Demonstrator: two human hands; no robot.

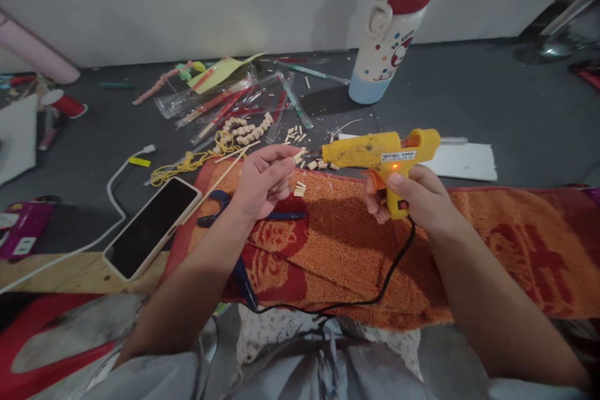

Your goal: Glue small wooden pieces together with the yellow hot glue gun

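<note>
Between the thumb and fingers of my left hand (pixel 268 180) is a small wooden stick piece (pixel 299 155). My right hand (pixel 419 197) is wrapped round the handle of a yellow glue gun (pixel 363 149), with fingers by its orange trigger and an orange light lit. The gun's nozzle points left, at or very near the wooden piece; exact contact is unclear. Short cut sticks (pixel 300 189) lie on the orange towel (pixel 342 225) just below, and more pieces (pixel 295 134) are scattered on the dark table (pixel 454 87). Blue-handled pliers (pixel 284 215) lie partly behind my left hand.
A phone (pixel 152 228) and white cable (pixel 110 190) lie at left. Yellow string (pixel 180 165), a joined wooden chain (pixel 255 130) and wrapped sticks (pixel 220 106) are beyond my left hand. A bottle (pixel 389 44) stands at the back. The gun's black cord (pixel 391 272) crosses the towel.
</note>
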